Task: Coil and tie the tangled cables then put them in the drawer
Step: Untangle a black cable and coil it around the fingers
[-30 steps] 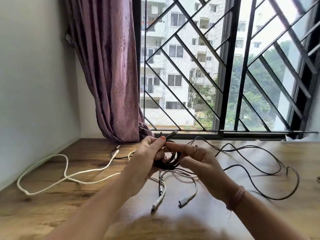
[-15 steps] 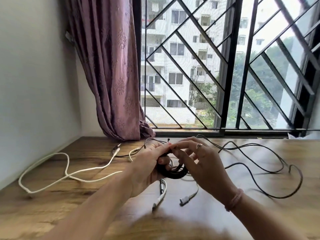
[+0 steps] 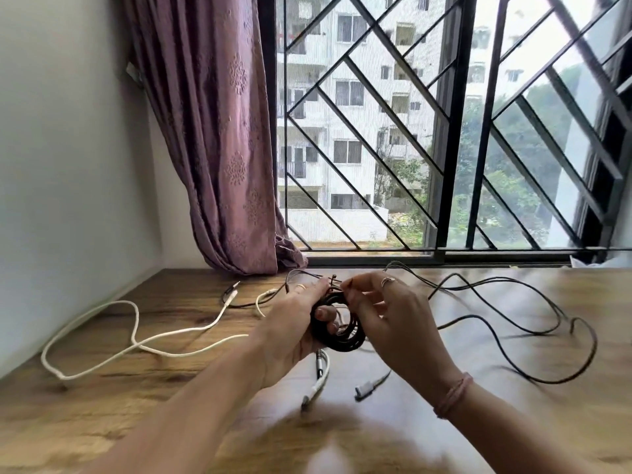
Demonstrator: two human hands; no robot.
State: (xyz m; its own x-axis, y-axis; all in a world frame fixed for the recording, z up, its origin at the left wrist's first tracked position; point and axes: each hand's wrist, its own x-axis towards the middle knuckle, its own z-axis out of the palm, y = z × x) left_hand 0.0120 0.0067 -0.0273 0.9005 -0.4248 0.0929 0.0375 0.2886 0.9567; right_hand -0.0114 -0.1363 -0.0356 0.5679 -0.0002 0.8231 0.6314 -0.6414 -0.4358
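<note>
Black coil [image 3: 338,323] sits mid-frame, just above the table [image 3: 171,388]. Your left hand [image 3: 290,333] is clamped on its left side; right hand [image 3: 393,323] fingers pinch together at its top. Loose black cable [image 3: 513,323] trails right, white cable [image 3: 136,340] lies left.

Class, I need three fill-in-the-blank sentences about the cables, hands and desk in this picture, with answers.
1. Both hands hold a coil of ____ cable.
2. The long loose cable on the left of the desk is ____.
3. The curtain hangs ____ of the window.

Answers: black; white; left
</note>
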